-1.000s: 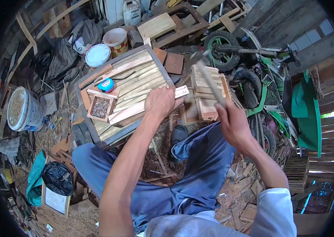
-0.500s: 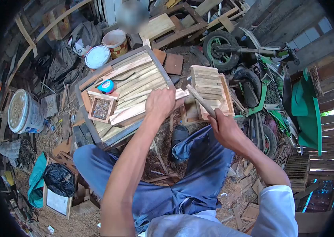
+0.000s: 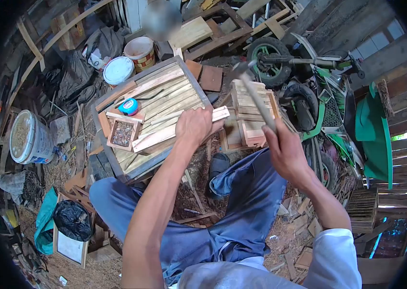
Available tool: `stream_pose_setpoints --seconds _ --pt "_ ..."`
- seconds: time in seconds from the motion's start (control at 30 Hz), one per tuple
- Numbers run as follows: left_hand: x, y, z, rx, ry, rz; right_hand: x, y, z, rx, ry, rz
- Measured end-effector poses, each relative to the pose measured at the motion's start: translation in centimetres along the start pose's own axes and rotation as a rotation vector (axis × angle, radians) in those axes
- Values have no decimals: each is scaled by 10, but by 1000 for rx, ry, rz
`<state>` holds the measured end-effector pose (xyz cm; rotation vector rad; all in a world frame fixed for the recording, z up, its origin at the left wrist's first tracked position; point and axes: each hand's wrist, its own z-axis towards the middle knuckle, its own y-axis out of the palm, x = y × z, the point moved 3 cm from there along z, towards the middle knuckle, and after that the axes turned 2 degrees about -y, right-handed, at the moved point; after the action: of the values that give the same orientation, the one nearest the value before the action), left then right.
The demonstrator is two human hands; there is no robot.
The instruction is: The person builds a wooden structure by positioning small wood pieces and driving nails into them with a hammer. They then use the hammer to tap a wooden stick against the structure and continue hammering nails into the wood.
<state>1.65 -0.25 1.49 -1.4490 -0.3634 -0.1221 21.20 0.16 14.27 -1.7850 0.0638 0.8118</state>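
My left hand (image 3: 194,126) is wrapped round a pale wood strip (image 3: 157,138), near its right end, over the framed slatted panel (image 3: 177,93). The fist of my right hand (image 3: 284,148) holds a hammer (image 3: 259,98) by its wooden handle, its blurred head raised above and left of the slatted wooden box (image 3: 251,103). On the panel's left part sit a blue tape measure (image 3: 129,106) and a small square wooden box (image 3: 122,133) with small metal pieces inside.
Buckets (image 3: 31,137) stand at the left and behind the panel. A green motorbike (image 3: 326,103) and a green plastic object (image 3: 374,139) are on the right. A dark sandal (image 3: 219,166) and wood scraps lie on the ground below the panel.
My right hand has moved slightly right and up, and the hammer's head has risen away from the wood strip's end. My left hand has barely moved.
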Motion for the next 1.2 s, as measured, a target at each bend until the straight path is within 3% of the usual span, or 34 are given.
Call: stream_pose_setpoints --seconds 0.03,0.13,0.3,0.4,0.63,0.83,1.2 --pt "0 1 0 -1 0 -3 0 1 -2 73 -31 40" --pt "1 -2 -1 -13 1 6 42 34 4 -13 -170 -70" --pt "3 -4 -2 -5 17 15 13 8 -1 -73 38 -81" --pt "-2 -1 0 6 42 18 -5 -7 -9 35 -19 9" --pt "-12 0 4 22 20 -38 2 -14 -19 22 -33 63" --pt "-12 6 4 34 33 8 16 -7 -23 -17 71 51" --pt "-9 4 8 36 32 -12 6 1 -17 -57 21 32"
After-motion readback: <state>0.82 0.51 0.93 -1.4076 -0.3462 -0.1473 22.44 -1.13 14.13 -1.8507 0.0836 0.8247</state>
